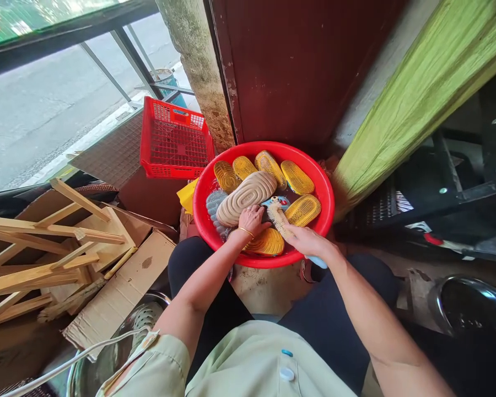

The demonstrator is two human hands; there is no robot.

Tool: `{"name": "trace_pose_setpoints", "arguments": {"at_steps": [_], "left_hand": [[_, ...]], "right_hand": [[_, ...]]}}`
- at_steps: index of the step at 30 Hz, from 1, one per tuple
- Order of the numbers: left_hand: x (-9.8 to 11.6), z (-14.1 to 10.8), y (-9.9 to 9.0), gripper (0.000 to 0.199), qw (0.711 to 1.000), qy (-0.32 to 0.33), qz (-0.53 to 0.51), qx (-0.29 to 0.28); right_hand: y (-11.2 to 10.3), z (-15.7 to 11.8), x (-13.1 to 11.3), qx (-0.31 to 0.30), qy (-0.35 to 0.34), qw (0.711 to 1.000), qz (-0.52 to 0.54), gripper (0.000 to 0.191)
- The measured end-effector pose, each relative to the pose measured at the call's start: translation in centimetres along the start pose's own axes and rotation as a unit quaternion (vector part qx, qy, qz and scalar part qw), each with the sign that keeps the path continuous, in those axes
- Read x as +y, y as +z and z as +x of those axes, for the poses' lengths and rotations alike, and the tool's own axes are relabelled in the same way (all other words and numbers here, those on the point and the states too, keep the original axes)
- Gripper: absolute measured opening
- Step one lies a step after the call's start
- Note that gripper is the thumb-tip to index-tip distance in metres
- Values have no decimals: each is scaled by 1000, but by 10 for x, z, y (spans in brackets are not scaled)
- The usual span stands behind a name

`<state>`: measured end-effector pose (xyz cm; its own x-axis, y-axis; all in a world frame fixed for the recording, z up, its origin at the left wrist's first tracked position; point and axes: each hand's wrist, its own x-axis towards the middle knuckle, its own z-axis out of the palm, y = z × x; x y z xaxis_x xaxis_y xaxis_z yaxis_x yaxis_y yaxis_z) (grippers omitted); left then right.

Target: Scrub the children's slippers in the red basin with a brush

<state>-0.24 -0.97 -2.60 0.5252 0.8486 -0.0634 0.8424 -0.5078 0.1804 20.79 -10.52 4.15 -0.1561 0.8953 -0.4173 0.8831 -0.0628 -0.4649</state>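
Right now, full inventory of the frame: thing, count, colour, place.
basin: 1, red, floor ahead of the knees
yellow soles: 6, yellow, sole-up in the basin
tan sole: 1, tan, basin centre
brush: 1, pale bristles, blue handle, over the basin
crate: 1, red, behind the basin on the left
wood strips: a pile, pale, far left
cardboard: several pieces, brown, left
metal bowl: 1, steel, lower right
left hand: on the tan sole
right hand: gripping the brush

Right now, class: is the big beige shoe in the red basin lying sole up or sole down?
Sole up: the beige shoe shows its ridged oval tread, steadied by the left hand in the red basin.
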Motion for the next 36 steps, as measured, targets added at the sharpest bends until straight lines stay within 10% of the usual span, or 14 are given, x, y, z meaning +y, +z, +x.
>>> {"name": "trace_pose_setpoints", "arguments": {"at_steps": [3, 12, 19, 25, 36], "left_hand": [[-2, 4, 5, 30, 999, 3, 12, -30], [-1, 0, 13, 25, 1000, 4, 8, -23], [-15, -6, -18, 24, 998, 8, -68, 15], [-27, -50, -28, 64, 973, 152, -46, -165], [-26, -42, -27, 96, 978, 83, -131, -138]], "right_hand": [[-9, 4, 9, 1, 20, 1000, -16, 57], [-13, 35, 2, 11, 47, 999, -2, 58], [-16, 22, 18, -36, 26, 998, 41, 62], [-25, 15, 26, 28, 55, 998, -26, 61], [-22, 12, 20, 45, 57, 996, -48, 62]]}}
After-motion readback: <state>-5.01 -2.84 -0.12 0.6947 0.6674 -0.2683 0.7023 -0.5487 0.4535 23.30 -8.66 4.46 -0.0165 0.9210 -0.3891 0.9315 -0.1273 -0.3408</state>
